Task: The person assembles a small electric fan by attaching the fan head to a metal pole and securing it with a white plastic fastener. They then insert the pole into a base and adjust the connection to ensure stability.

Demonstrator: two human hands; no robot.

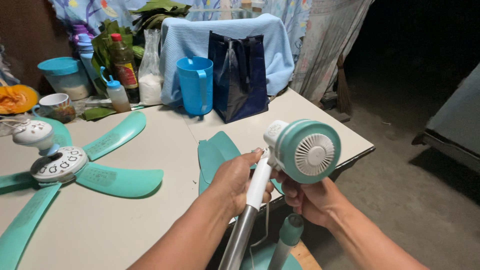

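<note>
A fan motor [306,151], teal with a white vented face, is held up over the near edge of the desk [150,220], at the top of a white and metal pole [252,205]. The pole is gripped by the left hand [235,181], its fingers [250,159] closed fully round the white upper part just below the motor. The right hand [312,199] is placed under the motor, its fingers [290,192] curled shut against the underside and the pole; exactly what is pinched there cannot be told. A second, teal-capped tube [287,237] is seen just below the right hand, and a thin cord hangs between the two. On the desk behind the left hand a loose teal blade [212,155] is laid flat. To the far left, well apart from the hands, a blade hub [59,164] with several teal blades [117,180] is spread on the desk, a white cap [33,135] resting beside it. Along the back of the desk are ranged a blue jug [195,84], a dark blue bag [240,75], a striped blue cloth [220,35], an oil bottle [124,65], a small squeeze bottle [118,95], a mug [56,106] and a lidded tub [66,77].
</note>
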